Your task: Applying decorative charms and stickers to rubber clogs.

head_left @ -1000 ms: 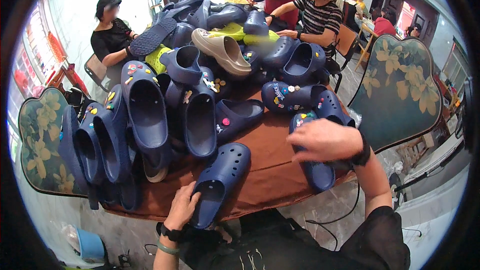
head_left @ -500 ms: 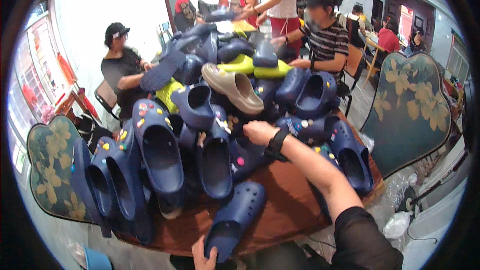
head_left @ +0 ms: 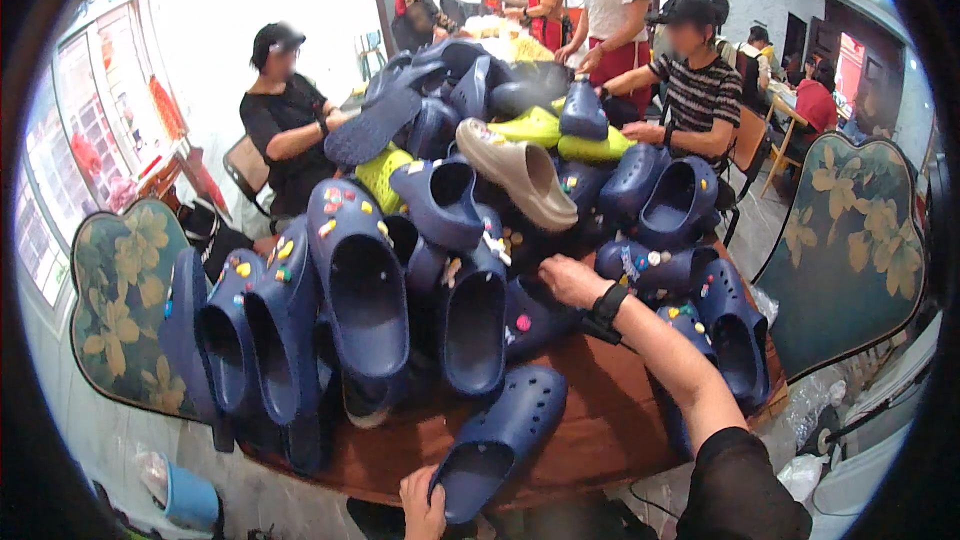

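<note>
My left hand (head_left: 423,505) grips the heel of a plain navy clog (head_left: 513,430), which lies toe away at the table's near edge. Holes dot the clog's upper, and no charms show on it. Over the front of the pile, my right hand (head_left: 575,280) has its fingers bent inward. Whatever is at its fingertips is hidden. Just below that hand sits a navy clog with a pink charm (head_left: 523,322). Beyond it rests a beige clog (head_left: 535,175). Left of my hands, several navy clogs with colourful charms, among them a large one (head_left: 365,290), lean heel down.
The brown table (head_left: 590,410) carries a high heap of clogs, with lime-green ones (head_left: 525,127) among the navy. Co-workers sit on both sides (head_left: 290,110) and stand at the far end. Flowered chair backs (head_left: 135,310) flank the table. A blue bucket (head_left: 190,500) stands on the floor.
The whole view has shifted, so things sit farther right in the picture. My left hand keeps its hold on the plain clog. The standing co-worker's outstretched arm has come down.
</note>
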{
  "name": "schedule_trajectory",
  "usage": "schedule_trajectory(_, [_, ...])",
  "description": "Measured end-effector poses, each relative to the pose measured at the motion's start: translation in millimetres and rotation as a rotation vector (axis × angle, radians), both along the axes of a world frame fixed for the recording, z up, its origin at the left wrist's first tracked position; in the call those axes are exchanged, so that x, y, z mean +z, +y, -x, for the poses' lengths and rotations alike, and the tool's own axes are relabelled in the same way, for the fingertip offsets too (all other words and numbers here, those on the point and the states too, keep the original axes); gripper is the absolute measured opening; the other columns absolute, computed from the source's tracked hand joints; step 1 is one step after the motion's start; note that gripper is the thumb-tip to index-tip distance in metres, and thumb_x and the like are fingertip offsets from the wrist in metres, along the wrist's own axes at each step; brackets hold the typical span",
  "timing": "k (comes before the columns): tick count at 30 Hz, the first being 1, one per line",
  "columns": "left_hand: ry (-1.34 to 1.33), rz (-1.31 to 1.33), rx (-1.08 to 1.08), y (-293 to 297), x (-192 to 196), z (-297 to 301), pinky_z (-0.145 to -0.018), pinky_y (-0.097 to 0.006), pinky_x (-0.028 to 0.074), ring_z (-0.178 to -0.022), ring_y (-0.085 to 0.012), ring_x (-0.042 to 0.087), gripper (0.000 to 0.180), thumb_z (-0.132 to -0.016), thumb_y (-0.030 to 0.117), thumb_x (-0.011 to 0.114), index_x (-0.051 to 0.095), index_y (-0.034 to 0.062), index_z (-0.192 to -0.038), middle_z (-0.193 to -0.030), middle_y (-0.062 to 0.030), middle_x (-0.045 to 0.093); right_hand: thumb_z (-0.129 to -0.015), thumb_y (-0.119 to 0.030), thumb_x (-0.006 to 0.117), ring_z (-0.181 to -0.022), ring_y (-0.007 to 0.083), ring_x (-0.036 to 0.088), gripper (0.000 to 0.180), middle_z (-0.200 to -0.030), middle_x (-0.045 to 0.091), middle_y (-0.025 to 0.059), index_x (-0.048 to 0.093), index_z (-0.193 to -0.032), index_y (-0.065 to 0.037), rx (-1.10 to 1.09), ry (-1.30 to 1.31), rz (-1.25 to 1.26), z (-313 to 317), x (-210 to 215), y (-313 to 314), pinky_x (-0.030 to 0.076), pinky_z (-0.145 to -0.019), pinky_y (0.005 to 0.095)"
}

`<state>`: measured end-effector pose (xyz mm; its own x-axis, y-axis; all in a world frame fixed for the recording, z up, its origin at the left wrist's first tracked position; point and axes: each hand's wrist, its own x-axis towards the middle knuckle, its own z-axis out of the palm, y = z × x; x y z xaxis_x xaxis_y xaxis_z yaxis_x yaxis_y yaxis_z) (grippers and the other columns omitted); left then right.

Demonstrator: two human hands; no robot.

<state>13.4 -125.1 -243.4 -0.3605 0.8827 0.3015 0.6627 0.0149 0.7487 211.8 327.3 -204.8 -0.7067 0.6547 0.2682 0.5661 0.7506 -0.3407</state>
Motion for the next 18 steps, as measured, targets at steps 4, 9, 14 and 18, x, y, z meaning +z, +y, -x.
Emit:
schedule_trajectory(4, [-0.066,0.125,-0.003,5,3,3,-0.101,-0.043,0.036,-0.119,-0.0347,0.050,0.035,-0.094,0.018,0.052,0.058,0.0023,-0.126,-0.125,-0.0147,0.058,-0.100,-0.038,0.051,-0.096,0.0447,0.062,0.041,-0.100,0.066,0.0259,0.064,-0.107,0.001,0.053,0.019,0.212,-5,42,-45,0.048,-0.084,0.0511])
schedule_trajectory(9, [-0.127,0.162,-0.154,7,13,21,-0.100,-0.038,0.037,-0.117,-0.0300,0.053,0.033,-0.093,0.012,0.053,0.060,0.0041,-0.125,-0.123,-0.0133,0.060,-0.087,-0.029,0.072,-0.099,0.0460,0.061,0.046,-0.101,0.064,0.0284,0.051,-0.114,0.002,0.103,-0.120,0.195,-23,32,-76,0.048,-0.082,0.0504])
schedule_trajectory(14, [-0.263,0.175,-0.139,-6,13,31,-0.101,-0.037,0.041,-0.115,-0.0297,0.056,0.031,-0.093,0.008,0.057,0.063,0.0041,-0.122,-0.119,-0.0123,0.064,-0.085,-0.021,0.073,-0.100,0.0460,0.061,0.043,-0.102,0.065,0.0275,0.051,-0.116,0.000,0.049,-0.034,0.247,-31,16,-103,0.048,-0.082,0.0500])
schedule_trajectory(18, [-0.313,0.122,-0.037,1,-3,40,-0.098,-0.035,0.045,-0.111,-0.0274,0.059,0.029,-0.092,0.005,0.059,0.065,0.0031,-0.121,-0.115,-0.0135,0.066,-0.085,-0.021,0.074,-0.100,0.0454,0.062,0.044,-0.102,0.065,0.0271,0.052,-0.118,-0.001,-0.037,0.068,0.320,-42,6,-112,0.049,-0.082,0.0491])
